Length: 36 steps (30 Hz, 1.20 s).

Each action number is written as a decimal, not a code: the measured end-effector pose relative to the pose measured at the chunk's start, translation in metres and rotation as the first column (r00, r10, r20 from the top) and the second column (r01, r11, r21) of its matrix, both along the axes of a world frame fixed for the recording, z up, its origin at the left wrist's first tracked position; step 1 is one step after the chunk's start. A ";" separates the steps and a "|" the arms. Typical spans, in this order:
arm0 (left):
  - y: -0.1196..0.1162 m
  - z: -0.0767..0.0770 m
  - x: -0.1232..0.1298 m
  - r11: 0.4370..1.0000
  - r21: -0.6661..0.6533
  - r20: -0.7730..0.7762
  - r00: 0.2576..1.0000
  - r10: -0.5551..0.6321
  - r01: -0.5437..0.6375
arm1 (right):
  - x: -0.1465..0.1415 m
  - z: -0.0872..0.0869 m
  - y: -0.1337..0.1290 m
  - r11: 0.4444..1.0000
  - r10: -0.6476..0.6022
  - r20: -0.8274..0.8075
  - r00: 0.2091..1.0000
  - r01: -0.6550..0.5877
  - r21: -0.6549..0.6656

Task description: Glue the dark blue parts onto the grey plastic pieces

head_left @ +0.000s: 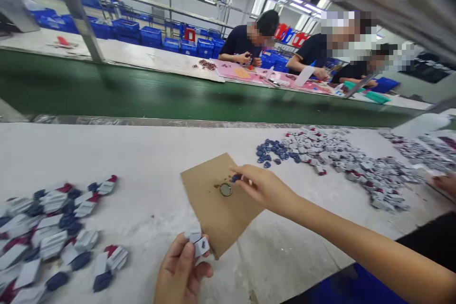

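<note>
My left hand (183,266) is closed around a small pale grey-and-white block-like piece (201,246) near the front of the bench. My right hand (265,187) pinches a small dark blue piece (235,178) above a sheet of brown cardboard (206,204). Beside those fingertips, a round metal bottle cap (225,189) lies on the cardboard with grey material inside. Brown smears and crumbs surround the cap. To the left spreads a heap of grey, blue and dark red pieces (53,242).
Loose dark blue pieces (272,151) adjoin a large pile of grey-and-red pieces (342,156) at right. Another person's hand (445,183) reaches in at the right edge. Beyond a green strip (160,92), several people work at a facing bench, with blue crates (151,35) behind.
</note>
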State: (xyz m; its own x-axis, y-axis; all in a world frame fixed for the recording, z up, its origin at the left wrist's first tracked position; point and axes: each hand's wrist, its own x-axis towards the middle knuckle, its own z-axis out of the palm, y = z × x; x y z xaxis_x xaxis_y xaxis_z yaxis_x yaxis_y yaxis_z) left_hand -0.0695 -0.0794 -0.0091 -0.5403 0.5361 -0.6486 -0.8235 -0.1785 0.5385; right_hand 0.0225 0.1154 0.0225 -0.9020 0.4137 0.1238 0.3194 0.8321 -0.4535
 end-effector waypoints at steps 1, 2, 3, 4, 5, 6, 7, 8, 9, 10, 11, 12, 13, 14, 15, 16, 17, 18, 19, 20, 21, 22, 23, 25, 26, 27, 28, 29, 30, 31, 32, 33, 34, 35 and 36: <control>0.000 0.001 0.001 1.000 0.022 -0.009 1.000 0.008 -0.008 | 0.000 -0.002 0.000 0.999 -0.031 0.023 0.999 0.030 0.013; 0.001 0.001 0.002 0.999 0.038 -0.018 1.000 0.012 -0.012 | 0.000 -0.004 0.000 0.998 -0.053 0.043 0.998 0.052 0.026; 0.001 0.000 0.003 0.999 0.046 -0.027 1.000 0.013 -0.012 | -0.001 -0.006 0.000 0.998 -0.059 0.057 0.997 0.057 0.040; 0.001 0.000 0.003 0.999 0.049 -0.038 0.999 0.012 -0.010 | -0.001 -0.007 0.000 0.997 -0.051 0.064 0.997 0.047 0.056; 0.001 -0.001 0.004 0.999 0.051 -0.049 0.999 0.008 -0.005 | -0.002 -0.008 -0.001 0.997 -0.031 0.068 0.997 0.026 0.070; 0.001 -0.002 0.004 0.999 0.053 -0.059 0.998 0.004 -0.001 | -0.002 -0.009 -0.002 0.996 -0.004 0.070 0.998 -0.002 0.084; 0.001 -0.004 0.005 0.998 0.058 -0.068 0.998 0.001 0.003 | -0.003 -0.011 -0.003 0.995 0.026 0.074 0.997 -0.033 0.095; 0.001 -0.005 0.005 0.998 0.065 -0.076 0.997 0.000 0.005 | -0.003 -0.013 -0.004 0.993 0.053 0.080 0.995 -0.061 0.103; 0.000 -0.006 0.006 0.997 0.073 -0.081 0.997 -0.001 0.006 | -0.004 -0.016 -0.005 0.990 0.075 0.088 0.993 -0.085 0.109; 0.000 -0.007 0.006 0.997 0.080 -0.082 0.997 0.000 0.007 | -0.005 -0.018 -0.005 0.988 0.092 0.095 0.991 -0.102 0.114; -0.001 -0.007 0.006 0.996 0.085 -0.081 0.997 0.000 0.007 | -0.005 -0.020 -0.005 0.987 0.103 0.097 0.990 -0.114 0.117; -0.001 -0.008 0.006 0.996 0.088 -0.082 0.997 -0.002 0.009 | -0.006 -0.020 -0.005 0.987 0.104 0.093 0.990 -0.114 0.117; -0.001 -0.008 0.006 0.996 0.090 -0.083 0.997 -0.006 0.013 | -0.006 -0.020 -0.007 0.989 0.092 0.073 0.993 -0.100 0.111; -0.002 -0.008 0.007 0.996 0.092 -0.088 0.996 -0.010 0.018 | -0.006 -0.018 -0.009 0.993 0.069 0.038 0.997 -0.072 0.091; -0.002 -0.009 0.007 0.995 0.094 -0.097 0.995 -0.014 0.023 | -0.006 -0.014 -0.012 0.998 0.034 -0.006 0.999 -0.034 0.051; -0.002 -0.009 0.008 0.995 0.098 -0.112 0.994 -0.016 0.027 | -0.006 -0.008 -0.017 1.000 -0.008 -0.052 0.999 0.007 -0.006; -0.002 -0.010 0.008 0.994 0.104 -0.134 0.991 -0.020 0.034 | -0.006 -0.002 -0.024 0.996 -0.046 -0.089 0.995 0.039 -0.077; -0.002 -0.011 0.009 0.993 0.110 -0.162 0.987 -0.023 0.041 | -0.006 0.005 -0.032 0.987 -0.070 -0.114 0.991 0.052 -0.152; -0.002 -0.012 0.011 0.992 0.114 -0.192 0.981 -0.025 0.048 | -0.005 0.012 -0.041 0.974 -0.073 -0.130 0.989 0.042 -0.221; -0.002 -0.012 0.012 0.992 0.115 -0.221 0.975 -0.029 0.056 | -0.005 0.019 -0.049 0.961 -0.054 -0.142 0.988 0.013 -0.278; -0.003 -0.013 0.013 0.991 0.114 -0.242 0.970 -0.035 0.064 | -0.004 0.024 -0.057 0.947 -0.023 -0.157 0.987 -0.029 -0.320; -0.003 -0.012 0.014 0.991 0.112 -0.257 0.966 -0.040 0.071 | -0.004 0.028 -0.064 0.934 0.012 -0.179 0.984 -0.074 -0.348; -0.003 -0.011 0.014 0.991 0.108 -0.267 0.963 -0.043 0.074 | -0.004 0.031 -0.069 0.926 0.040 -0.201 0.979 -0.112 -0.362; -0.003 -0.009 0.015 0.991 0.104 -0.274 0.960 -0.049 0.080 | -0.004 0.032 -0.075 0.923 0.073 -0.240 0.968 -0.157 -0.352; -0.003 -0.007 0.015 0.991 0.103 -0.274 0.961 -0.049 0.080 | -0.004 0.032 -0.076 0.927 0.082 -0.252 0.964 -0.166 -0.336; -0.003 -0.006 0.015 0.992 0.104 -0.273 0.961 -0.046 0.077 | -0.004 0.031 -0.076 0.932 0.087 -0.260 0.962 -0.171 -0.319; -0.003 -0.004 0.015 0.992 0.104 -0.272 0.961 -0.044 0.075 | -0.004 0.030 -0.076 0.937 0.092 -0.263 0.960 -0.173 -0.303; -0.003 -0.003 0.015 0.992 0.105 -0.269 0.962 -0.043 0.073 | -0.004 0.029 -0.076 0.940 0.097 -0.262 0.960 -0.175 -0.293; -0.003 -0.003 0.016 0.992 0.104 -0.268 0.963 -0.041 0.071 | -0.004 0.028 -0.075 0.942 0.101 -0.261 0.960 -0.177 -0.285; -0.003 -0.002 0.016 0.992 0.103 -0.270 0.962 -0.039 0.069 | -0.004 0.028 -0.075 0.943 0.105 -0.257 0.961 -0.178 -0.281; -0.003 -0.002 0.016 0.993 0.101 -0.274 0.961 -0.038 0.069 | -0.004 0.027 -0.075 0.944 0.110 -0.253 0.961 -0.181 -0.277; -0.003 -0.002 0.016 0.993 0.099 -0.278 0.960 -0.037 0.067 | -0.003 0.027 -0.075 0.944 0.117 -0.247 0.962 -0.185 -0.274; -0.002 -0.002 0.016 0.993 0.098 -0.282 0.959 -0.034 0.064 | -0.003 0.027 -0.075 0.944 0.124 -0.240 0.963 -0.189 -0.271; -0.002 -0.002 0.016 0.993 0.096 -0.286 0.958 -0.031 0.061 | -0.003 0.027 -0.075 0.944 0.131 -0.232 0.964 -0.193 -0.269; -0.002 -0.002 0.017 0.994 0.096 -0.286 0.958 -0.030 0.059 | -0.002 0.027 -0.076 0.944 0.137 -0.222 0.965 -0.196 -0.267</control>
State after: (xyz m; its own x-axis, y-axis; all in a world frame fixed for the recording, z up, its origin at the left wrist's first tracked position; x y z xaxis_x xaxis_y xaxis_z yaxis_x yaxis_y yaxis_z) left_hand -0.0529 -0.0818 -0.0114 -0.6683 0.6193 -0.4122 -0.6475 -0.2115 0.7321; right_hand 0.0205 0.0398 0.0495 -0.9303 0.3037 0.2056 0.0673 0.6925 -0.7183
